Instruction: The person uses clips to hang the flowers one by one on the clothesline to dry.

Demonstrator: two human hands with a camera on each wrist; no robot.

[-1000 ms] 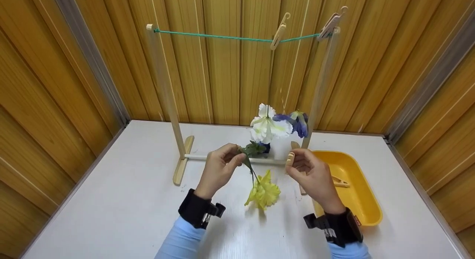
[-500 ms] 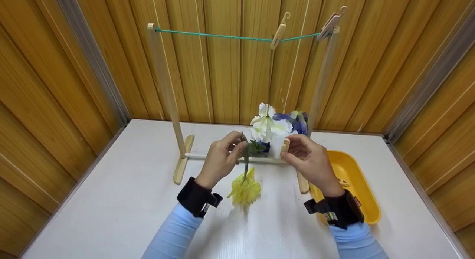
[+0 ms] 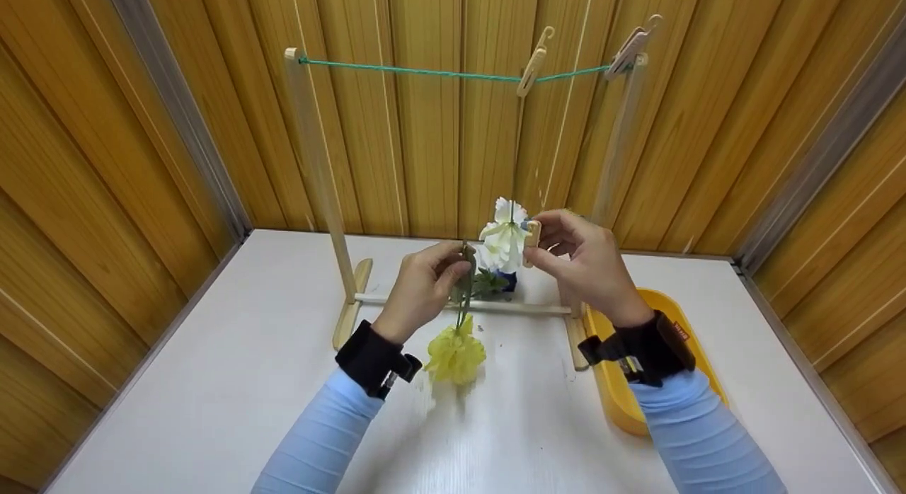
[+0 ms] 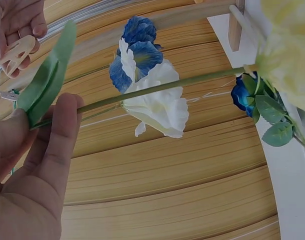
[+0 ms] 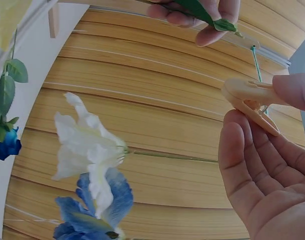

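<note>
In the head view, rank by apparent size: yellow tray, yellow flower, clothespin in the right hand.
1. yellow tray, largest though partly hidden by the right arm.
2. yellow flower hanging from the left hand.
3. clothespin in the right hand, clearly smallest.

Both arms are in pale blue long sleeves (image 3: 322, 437), snug down to the wrists. Each wrist wears a wide black strap (image 3: 364, 356) carrying a small black camera mount with a clip facing inward. The right strap (image 3: 655, 345) shows a tiny red label on its outer edge. Both hands are bare.
</note>
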